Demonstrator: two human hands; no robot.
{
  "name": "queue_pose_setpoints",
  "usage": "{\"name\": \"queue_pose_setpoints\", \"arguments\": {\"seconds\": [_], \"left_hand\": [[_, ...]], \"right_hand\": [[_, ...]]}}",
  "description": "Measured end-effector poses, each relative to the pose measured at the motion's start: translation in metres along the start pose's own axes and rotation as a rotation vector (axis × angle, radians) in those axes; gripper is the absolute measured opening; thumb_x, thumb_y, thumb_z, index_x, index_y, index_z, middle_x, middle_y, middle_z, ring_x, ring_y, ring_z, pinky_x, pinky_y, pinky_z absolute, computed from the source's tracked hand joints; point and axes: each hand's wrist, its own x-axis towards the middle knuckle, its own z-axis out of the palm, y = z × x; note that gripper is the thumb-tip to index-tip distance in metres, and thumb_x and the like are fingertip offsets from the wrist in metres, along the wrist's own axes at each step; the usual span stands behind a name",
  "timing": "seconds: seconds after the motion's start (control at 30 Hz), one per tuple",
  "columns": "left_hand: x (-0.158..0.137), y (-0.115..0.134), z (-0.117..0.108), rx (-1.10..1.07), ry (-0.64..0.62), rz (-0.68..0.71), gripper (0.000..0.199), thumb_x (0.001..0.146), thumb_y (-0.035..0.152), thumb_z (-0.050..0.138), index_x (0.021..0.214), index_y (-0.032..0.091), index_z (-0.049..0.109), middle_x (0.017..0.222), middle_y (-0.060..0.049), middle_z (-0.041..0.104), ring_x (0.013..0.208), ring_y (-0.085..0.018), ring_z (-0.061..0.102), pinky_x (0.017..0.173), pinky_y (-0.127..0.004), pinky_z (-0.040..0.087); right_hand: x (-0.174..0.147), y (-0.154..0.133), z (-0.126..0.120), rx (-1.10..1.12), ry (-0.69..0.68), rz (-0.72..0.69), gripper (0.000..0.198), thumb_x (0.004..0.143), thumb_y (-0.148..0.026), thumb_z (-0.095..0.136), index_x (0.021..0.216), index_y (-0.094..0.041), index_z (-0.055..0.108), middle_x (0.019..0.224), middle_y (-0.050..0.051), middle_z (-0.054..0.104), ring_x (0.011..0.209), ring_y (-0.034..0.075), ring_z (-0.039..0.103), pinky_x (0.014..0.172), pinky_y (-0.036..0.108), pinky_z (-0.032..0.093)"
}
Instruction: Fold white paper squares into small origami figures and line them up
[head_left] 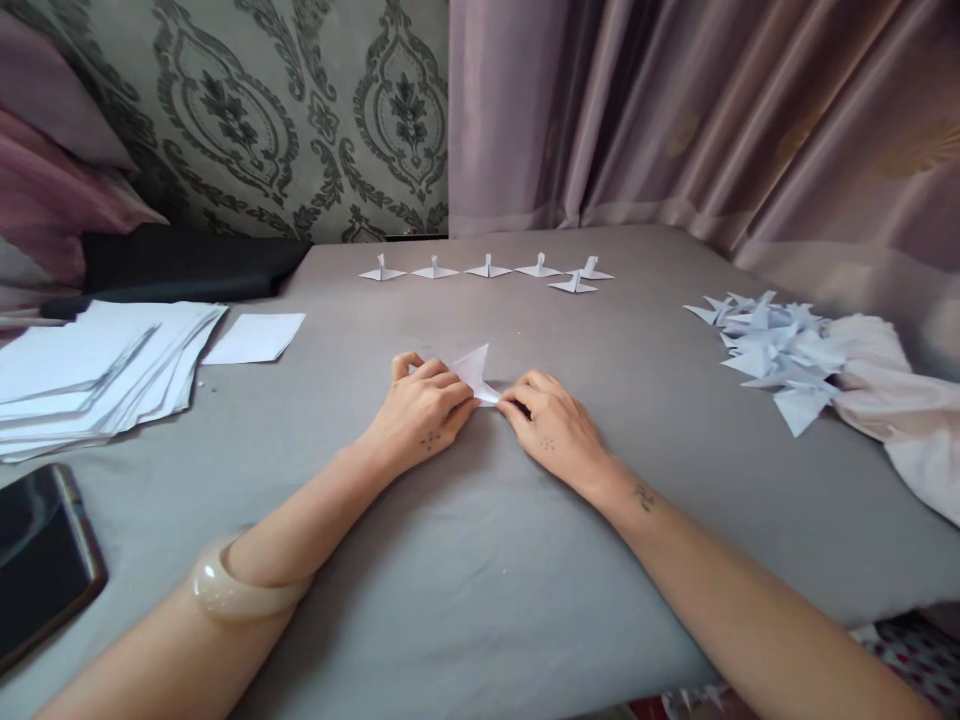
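A small piece of folded white paper [472, 370] is between my two hands, low over the middle of the grey-covered table [450, 600]. My left hand [429, 405] is closed on its left side, and the fingers hide part of the paper. With thumb and forefinger, my right hand [551, 418] pinches the pointed right corner. One sharp flap stands up between the hands. A pale bangle [240, 590] circles my left forearm.
Several folded paper figures [488, 268] stand in a row at the back. A heap of folded paper pieces [776, 340] lies right, beside a pale cloth [915, 400]. On the left are stacked paper sheets [97, 360], a single sheet [255, 338] and a phone [45, 560].
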Motion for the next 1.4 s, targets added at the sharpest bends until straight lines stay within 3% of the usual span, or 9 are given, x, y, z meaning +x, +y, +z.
{"name": "queue_pose_setpoints", "arguments": {"seconds": [0.23,0.67,0.73,0.83,0.97,1.17,1.33,1.4], "left_hand": [[0.005,0.001,0.006,0.01,-0.012,-0.098,0.021,0.088,0.027,0.05,0.076,0.019,0.065,0.081,-0.004,0.071,0.085,-0.021,0.058,0.088,-0.045,0.025],[0.015,-0.001,0.003,-0.073,-0.124,-0.136,0.017,0.086,0.031,0.055,0.078,0.021,0.067,0.085,-0.003,0.072,0.089,-0.022,0.058,0.09,-0.047,0.024],[0.015,-0.001,0.002,-0.071,-0.132,-0.136,0.017,0.086,0.03,0.055,0.078,0.021,0.067,0.086,-0.003,0.072,0.09,-0.023,0.058,0.09,-0.047,0.024],[0.016,0.0,0.002,-0.072,-0.138,-0.147,0.016,0.085,0.03,0.056,0.079,0.021,0.067,0.086,-0.003,0.073,0.091,-0.023,0.058,0.09,-0.047,0.024],[0.014,-0.004,0.001,-0.094,-0.125,-0.16,0.019,0.085,0.036,0.057,0.081,0.021,0.067,0.085,-0.004,0.072,0.092,-0.023,0.058,0.091,-0.047,0.024],[0.009,-0.022,-0.008,-0.142,-0.253,-0.099,0.028,0.08,0.047,0.063,0.089,0.021,0.066,0.094,-0.004,0.068,0.102,-0.026,0.052,0.09,-0.045,0.028],[0.006,-0.035,-0.009,-0.192,-0.281,-0.049,0.013,0.082,0.03,0.058,0.091,0.024,0.065,0.095,-0.003,0.067,0.103,-0.025,0.05,0.091,-0.043,0.031],[0.006,-0.036,-0.01,-0.187,-0.28,-0.04,0.017,0.08,0.02,0.054,0.093,0.024,0.064,0.096,-0.003,0.067,0.103,-0.025,0.05,0.091,-0.042,0.03]], "right_hand": [[0.003,-0.002,0.002,0.002,-0.001,0.072,0.017,0.091,-0.026,0.047,0.082,-0.021,0.061,0.092,0.003,0.059,0.072,0.012,0.055,0.065,0.026,0.038],[0.008,0.008,-0.004,0.247,-0.007,0.273,0.005,0.076,-0.019,0.06,0.081,-0.021,0.059,0.084,0.001,0.059,0.068,0.012,0.055,0.065,0.026,0.042],[0.007,0.009,-0.006,0.308,0.041,0.228,0.011,0.077,-0.014,0.056,0.086,-0.02,0.06,0.084,0.001,0.061,0.071,0.012,0.056,0.067,0.025,0.043],[0.004,0.004,-0.003,0.342,0.098,0.047,0.022,0.082,-0.008,0.046,0.091,-0.02,0.062,0.092,0.003,0.064,0.081,0.013,0.059,0.073,0.025,0.045],[0.0,-0.005,0.003,0.224,0.016,-0.131,0.035,0.085,-0.002,0.038,0.103,-0.019,0.063,0.099,0.006,0.064,0.093,0.017,0.058,0.083,0.03,0.044],[-0.008,-0.012,0.002,0.006,-0.071,-0.149,0.038,0.087,-0.002,0.034,0.104,-0.017,0.064,0.103,0.009,0.06,0.096,0.02,0.053,0.082,0.033,0.046],[-0.01,-0.014,-0.001,-0.037,-0.087,-0.169,0.038,0.088,-0.003,0.034,0.106,-0.018,0.063,0.104,0.009,0.058,0.095,0.02,0.052,0.08,0.033,0.047],[-0.011,-0.014,-0.001,-0.055,-0.1,-0.173,0.038,0.087,-0.003,0.034,0.108,-0.018,0.062,0.106,0.009,0.058,0.094,0.019,0.052,0.079,0.033,0.046]]}}
